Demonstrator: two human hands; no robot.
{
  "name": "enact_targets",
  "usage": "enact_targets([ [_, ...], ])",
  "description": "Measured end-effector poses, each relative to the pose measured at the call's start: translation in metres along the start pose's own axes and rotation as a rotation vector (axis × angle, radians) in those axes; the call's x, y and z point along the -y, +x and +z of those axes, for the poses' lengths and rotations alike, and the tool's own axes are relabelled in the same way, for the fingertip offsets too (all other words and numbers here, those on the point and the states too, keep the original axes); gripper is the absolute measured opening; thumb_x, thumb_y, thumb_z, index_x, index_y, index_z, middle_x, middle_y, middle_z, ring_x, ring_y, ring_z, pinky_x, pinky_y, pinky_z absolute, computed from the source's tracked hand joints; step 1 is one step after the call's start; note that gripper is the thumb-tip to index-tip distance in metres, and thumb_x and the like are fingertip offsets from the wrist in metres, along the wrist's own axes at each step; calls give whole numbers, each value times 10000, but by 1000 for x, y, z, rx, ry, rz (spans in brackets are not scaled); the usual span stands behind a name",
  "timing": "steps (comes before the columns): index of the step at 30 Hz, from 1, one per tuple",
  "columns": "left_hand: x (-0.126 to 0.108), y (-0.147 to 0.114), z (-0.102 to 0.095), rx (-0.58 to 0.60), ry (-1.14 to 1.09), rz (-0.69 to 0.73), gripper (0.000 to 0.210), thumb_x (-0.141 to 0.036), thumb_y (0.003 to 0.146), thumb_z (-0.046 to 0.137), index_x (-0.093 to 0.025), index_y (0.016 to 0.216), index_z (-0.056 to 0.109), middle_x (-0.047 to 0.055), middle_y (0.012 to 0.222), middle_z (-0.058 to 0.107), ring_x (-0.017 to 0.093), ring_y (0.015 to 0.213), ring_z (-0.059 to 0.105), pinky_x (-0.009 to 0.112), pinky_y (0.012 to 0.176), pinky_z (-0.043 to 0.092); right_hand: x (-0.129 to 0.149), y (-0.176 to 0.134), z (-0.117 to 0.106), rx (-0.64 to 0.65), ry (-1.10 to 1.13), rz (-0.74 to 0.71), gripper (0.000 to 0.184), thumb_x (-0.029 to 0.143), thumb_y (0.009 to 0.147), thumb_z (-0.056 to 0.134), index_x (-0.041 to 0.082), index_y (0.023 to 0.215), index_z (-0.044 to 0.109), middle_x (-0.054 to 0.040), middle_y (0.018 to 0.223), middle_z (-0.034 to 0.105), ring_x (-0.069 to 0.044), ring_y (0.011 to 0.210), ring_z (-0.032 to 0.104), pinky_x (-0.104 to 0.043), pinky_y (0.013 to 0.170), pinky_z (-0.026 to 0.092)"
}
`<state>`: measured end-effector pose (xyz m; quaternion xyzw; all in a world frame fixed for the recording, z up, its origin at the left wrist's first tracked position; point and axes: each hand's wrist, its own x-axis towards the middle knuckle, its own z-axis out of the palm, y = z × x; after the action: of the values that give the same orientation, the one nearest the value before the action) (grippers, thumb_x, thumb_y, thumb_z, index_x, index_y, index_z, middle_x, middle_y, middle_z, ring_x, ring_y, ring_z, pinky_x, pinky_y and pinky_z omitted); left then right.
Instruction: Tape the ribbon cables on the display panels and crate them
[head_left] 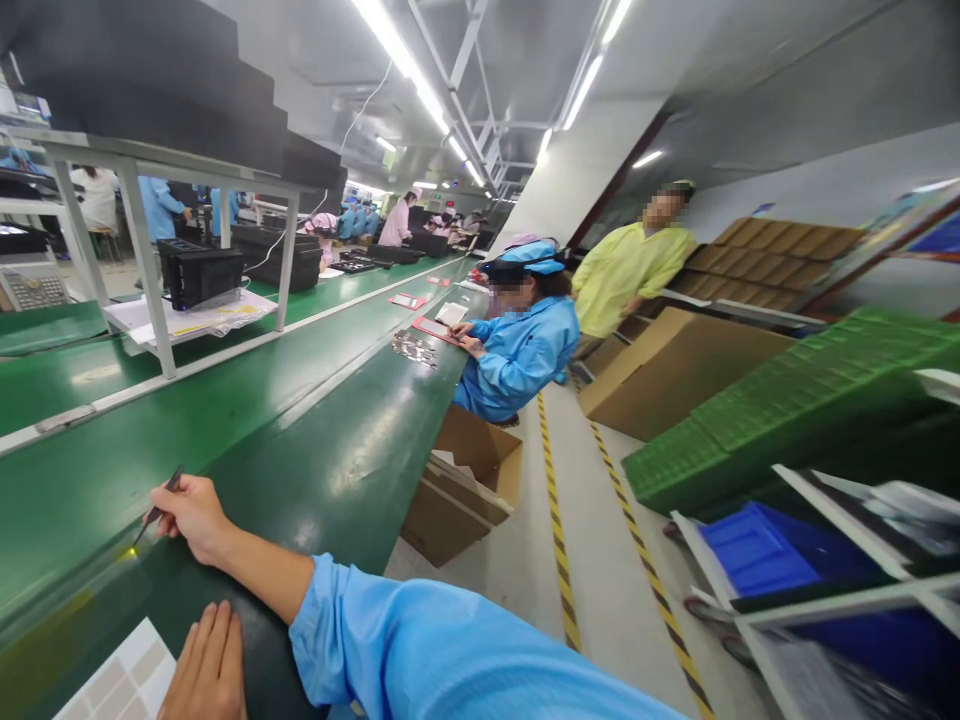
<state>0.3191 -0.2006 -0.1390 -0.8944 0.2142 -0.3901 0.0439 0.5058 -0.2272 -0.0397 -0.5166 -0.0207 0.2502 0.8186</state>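
My right hand [193, 518] is closed around dark, slim tweezers [155, 514], tilted with the tip pointing down at the green bench. A small bright yellow spot shows at the tip; whether it is a piece held there or a reflection I cannot tell. Lower down, my left hand [206, 668] lies flat with fingers stretched out, at the edge of a white sheet with beige rectangles [116, 680]. That sheet is cut off by the bottom of the view.
The green bench [352, 450] runs away from me. Farther along, a co-worker in blue [525, 345] works beside shiny small parts [414, 348] and a red tray [435, 330]. A cardboard box [465, 485] stands below the edge. Green crates [810, 410] and a cart with blue bins [757, 550] are on the right.
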Motion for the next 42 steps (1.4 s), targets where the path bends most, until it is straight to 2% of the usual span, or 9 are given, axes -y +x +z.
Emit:
enact_targets([
  [2, -4, 4, -7, 28, 27, -26, 466, 0, 886, 394, -83, 1180, 746, 140, 1259, 787, 259, 1149, 749, 400, 1051, 540, -3, 0, -1, 2, 6, -7, 370, 415, 853, 877, 192, 821, 584, 32, 631, 696, -84, 427, 532, -209, 420, 274],
  [6, -9, 12, -17, 47, 71, -31, 467, 15, 915, 385, -62, 1144, 785, 147, 1245, 793, 267, 1139, 754, 413, 1041, 547, -7, 0, -3, 12, 13, -22, 372, 428, 840, 873, 191, 840, 586, 29, 627, 694, -83, 427, 530, -207, 420, 282],
  [11, -9, 10, -20, 82, 97, -12, 495, 45, 901, 392, -89, 1135, 808, 131, 1258, 793, 266, 1161, 750, 422, 1056, 547, -11, 1, -5, 18, 12, -54, 361, 426, 832, 866, 187, 848, 596, 20, 647, 708, -86, 435, 532, -206, 416, 287],
  [16, -11, 12, -24, 107, 105, 3, 523, 68, 875, 402, -86, 1152, 817, 141, 1281, 787, 278, 1157, 761, 443, 1032, 578, -14, 1, -7, 30, 11, -74, 273, 351, 889, 813, 183, 853, 601, 32, 628, 692, -84, 437, 533, -192, 408, 298],
  [23, -17, 24, -37, 152, 70, -85, 575, 68, 892, 351, -120, 1120, 845, 104, 1258, 802, 247, 1140, 781, 400, 990, 645, -18, 2, -9, 32, -18, -59, 212, 279, 1022, 736, 152, 898, 621, 62, 675, 638, -62, 465, 537, -156, 403, 336],
  [32, -18, 25, -37, 152, 104, -56, 584, 75, 892, 336, -106, 1105, 849, 128, 1242, 804, 272, 1117, 794, 417, 943, 684, -20, 3, -10, 33, -40, -53, 162, 248, 1059, 698, 131, 957, 650, 58, 722, 621, -51, 490, 537, -134, 401, 362],
  [37, -16, 24, -36, 168, 138, -18, 580, 73, 883, 347, -103, 1128, 843, 141, 1256, 797, 275, 1130, 788, 425, 959, 668, -20, 3, -10, 29, -34, -53, 166, 245, 1057, 701, 132, 948, 646, 63, 709, 620, -49, 478, 534, -133, 397, 361],
  [42, -16, 25, -37, 134, 125, -23, 564, 88, 875, 348, -71, 1102, 839, 162, 1223, 803, 284, 1097, 790, 446, 956, 635, -17, 2, -8, 32, -15, -57, 214, 274, 1033, 734, 145, 903, 623, 70, 670, 625, -52, 455, 536, -140, 394, 347],
])
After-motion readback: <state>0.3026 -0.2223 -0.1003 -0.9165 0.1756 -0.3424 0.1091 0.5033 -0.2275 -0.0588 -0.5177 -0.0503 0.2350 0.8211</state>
